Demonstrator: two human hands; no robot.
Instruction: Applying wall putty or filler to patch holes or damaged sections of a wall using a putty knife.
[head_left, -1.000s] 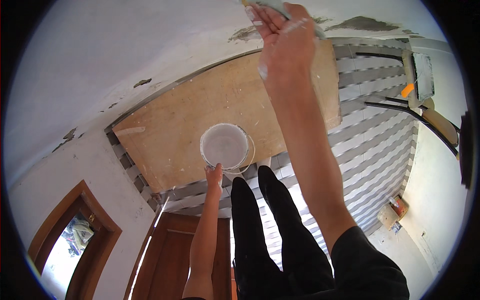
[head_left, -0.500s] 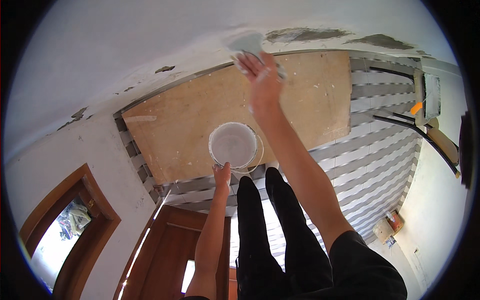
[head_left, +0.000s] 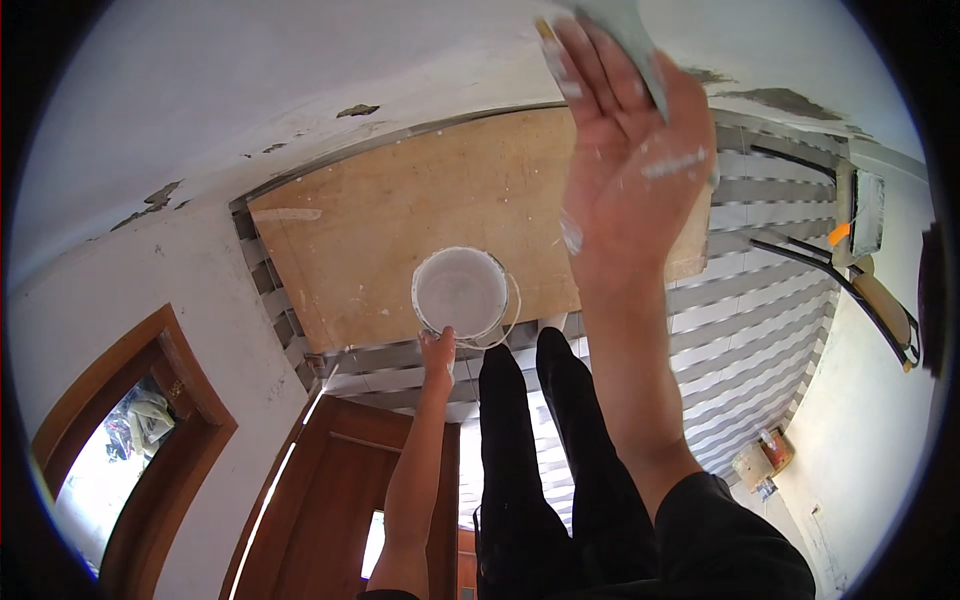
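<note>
My right hand, smeared with white filler, is raised close to the camera in front of the wall. Its fingers press along a thin, pale grey-green scraper, whose top runs toward the picture's upper edge. Below, my left hand grips the near rim of a round white bucket. The bucket's inside is coated pale with filler, and a thin handle hangs at its right side. My left fingers are partly hidden by the rim.
A worn wooden board lies beyond the bucket. The white wall has bare grey patches. A chair with black legs and a tray-like item are at right. A brown door stands lower left.
My right hand has come away from the wall's lower edge, upward and to the right, nearer the camera, with the scraper. My left hand still holds the bucket, which has barely shifted.
</note>
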